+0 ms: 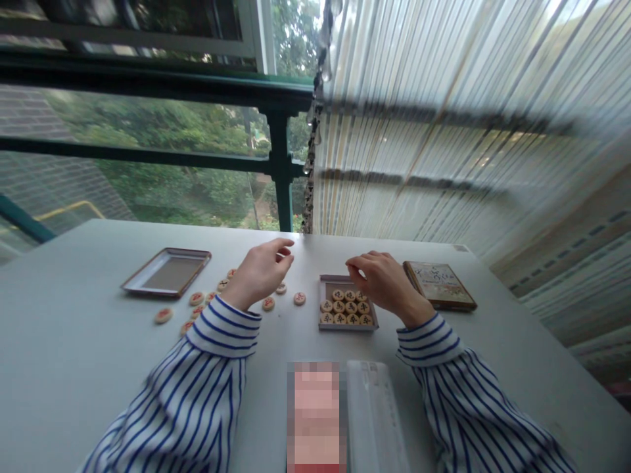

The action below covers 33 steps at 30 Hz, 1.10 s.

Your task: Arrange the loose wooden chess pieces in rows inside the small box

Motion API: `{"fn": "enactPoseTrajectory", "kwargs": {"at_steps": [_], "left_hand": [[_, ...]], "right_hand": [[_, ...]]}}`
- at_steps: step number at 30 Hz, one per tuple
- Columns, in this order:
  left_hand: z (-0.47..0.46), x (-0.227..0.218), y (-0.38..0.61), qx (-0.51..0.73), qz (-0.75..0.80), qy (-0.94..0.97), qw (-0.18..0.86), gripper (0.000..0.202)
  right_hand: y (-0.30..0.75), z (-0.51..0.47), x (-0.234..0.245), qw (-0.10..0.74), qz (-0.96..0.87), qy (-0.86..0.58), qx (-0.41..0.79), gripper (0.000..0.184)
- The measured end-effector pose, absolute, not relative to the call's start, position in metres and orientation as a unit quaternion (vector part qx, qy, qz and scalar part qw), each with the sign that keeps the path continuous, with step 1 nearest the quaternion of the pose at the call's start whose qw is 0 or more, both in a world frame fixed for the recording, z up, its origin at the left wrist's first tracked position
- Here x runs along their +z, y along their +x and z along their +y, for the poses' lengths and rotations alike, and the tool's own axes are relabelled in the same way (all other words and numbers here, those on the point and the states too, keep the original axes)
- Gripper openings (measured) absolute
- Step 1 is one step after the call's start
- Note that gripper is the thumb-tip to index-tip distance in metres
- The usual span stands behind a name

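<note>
My left hand hovers above the table, its fingers bent and the thumb apart, with nothing seen in it. Below and around it lie loose round xiangqi pieces, among them a red-marked piece to its right and another piece near the wrist. Over the right rim of a shallow box is my right hand, fingers curled in towards the thumb; whatever they hold is hidden. Inside the box, black-marked pieces lie in rows, and the hand covers its upper right corner.
An upturned lid or tray lies at the left, near scattered pieces. Right of the box is a flat printed case. At the front edge are a pale, translucent case and a blurred-out object. A string curtain hangs behind the table.
</note>
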<state>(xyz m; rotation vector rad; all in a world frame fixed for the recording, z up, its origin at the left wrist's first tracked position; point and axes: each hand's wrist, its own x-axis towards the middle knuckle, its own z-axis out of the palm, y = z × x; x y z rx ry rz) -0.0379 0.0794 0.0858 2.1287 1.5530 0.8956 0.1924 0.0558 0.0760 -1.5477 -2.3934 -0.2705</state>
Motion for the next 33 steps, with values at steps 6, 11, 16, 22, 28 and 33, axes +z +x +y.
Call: {"fn": "enactPoseTrajectory", "kwargs": {"at_steps": [6, 11, 16, 22, 28, 33], "left_hand": [[0.078, 0.091, -0.043, 0.337, 0.547, 0.747, 0.17, 0.035], [0.078, 0.095, -0.046, 0.351, 0.542, 0.747, 0.159, 0.034], [0.073, 0.102, -0.049, 0.365, 0.543, 0.738, 0.163, 0.035], [0.066, 0.095, -0.057, 0.369, 0.545, 0.735, 0.162, 0.036], [0.066, 0.064, -0.065, 0.32, 0.567, 0.748, 0.131, 0.035], [0.067, 0.045, -0.062, 0.248, 0.563, 0.781, 0.109, 0.039]], "right_hand": [[0.192, 0.054, 0.08, 0.202, -0.814, -0.537, -0.088, 0.026], [0.194, 0.053, 0.084, 0.235, -0.806, -0.536, -0.089, 0.026], [0.193, 0.051, 0.087, 0.232, -0.811, -0.53, -0.088, 0.026], [0.19, 0.049, 0.088, 0.23, -0.817, -0.521, -0.095, 0.025], [0.182, 0.048, 0.082, 0.215, -0.825, -0.515, -0.092, 0.025], [0.174, 0.047, 0.075, 0.196, -0.836, -0.505, -0.084, 0.024]]}}
